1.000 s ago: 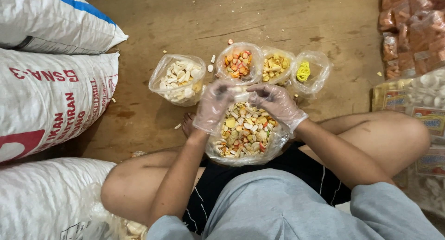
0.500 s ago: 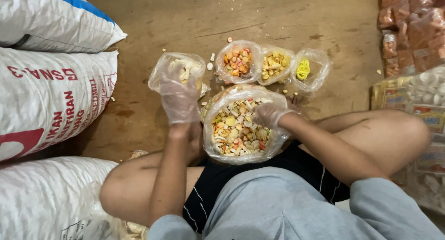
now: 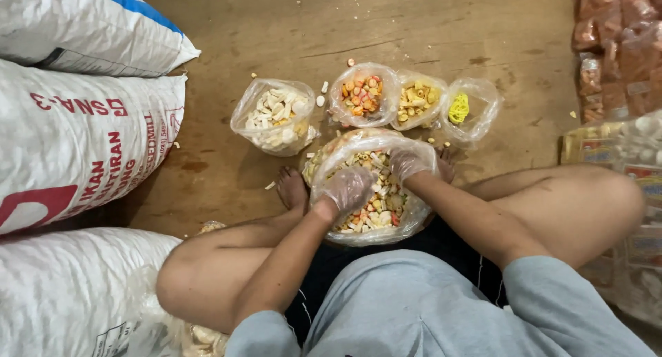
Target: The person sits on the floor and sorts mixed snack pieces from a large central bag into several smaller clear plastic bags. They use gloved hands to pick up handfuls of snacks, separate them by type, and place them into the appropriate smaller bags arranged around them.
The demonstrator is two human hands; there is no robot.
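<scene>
The left hand (image 3: 348, 189), half a second ago lifted towards the white-snack bag (image 3: 274, 115), has been brought back into the mixed bag (image 3: 372, 188) on the floor between the feet. The right hand (image 3: 407, 165) is kept inside. Both sets of fingers are curled loosely among snacks; a firm grasp cannot be told.
</scene>
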